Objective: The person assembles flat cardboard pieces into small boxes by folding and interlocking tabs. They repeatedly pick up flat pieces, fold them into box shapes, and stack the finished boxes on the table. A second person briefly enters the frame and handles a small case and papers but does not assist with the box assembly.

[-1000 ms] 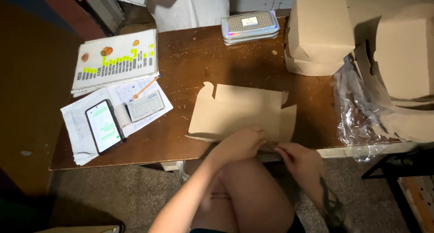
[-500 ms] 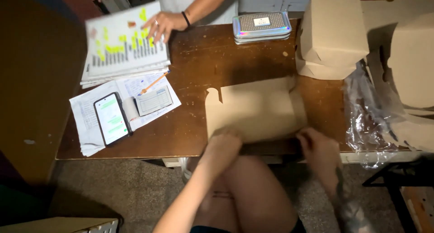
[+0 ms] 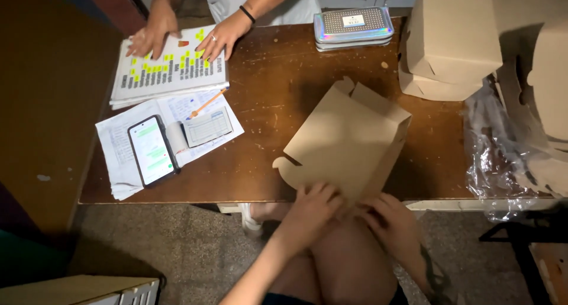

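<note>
- Far-left corner of the table (image 3: 278,181): a second person's two hands (image 3: 183,33) rest flat on an open book (image 3: 168,68) marked with yellow highlighting. These hands are well apart from the work in hand.
- Near-left part of the table: loose papers (image 3: 118,145) carry a smartphone (image 3: 151,150) with a lit screen, a small printed slip (image 3: 207,126) and an orange pencil (image 3: 207,102).
- Left hand (image 3: 310,207): it lies at the near edge of the table, fingers curled down onto the near end of the flat cardboard box blank (image 3: 349,145). It presses or pinches the cardboard; whether the thumb is underneath cannot be told.
- Cardboard box blank: it lies on the middle of the table, partly opened into a sleeve. Its long axis runs from the near edge, at the two hands, away toward the far-right side. Open flaps show at the far end and a rounded tab at the near-left corner. The body of the blank therefore lies ahead of the fingers, away from the person.
- Right hand (image 3: 390,219): it is at the near edge, just right of the left hand, fingers bent onto the near-right corner of the blank. Both hands are about equally near to it.
- Far edge, middle: a shiny rectangular case (image 3: 353,27).
- Right end of the table: stacked folded cardboard boxes (image 3: 452,39) and clear plastic wrap (image 3: 503,151).
</note>
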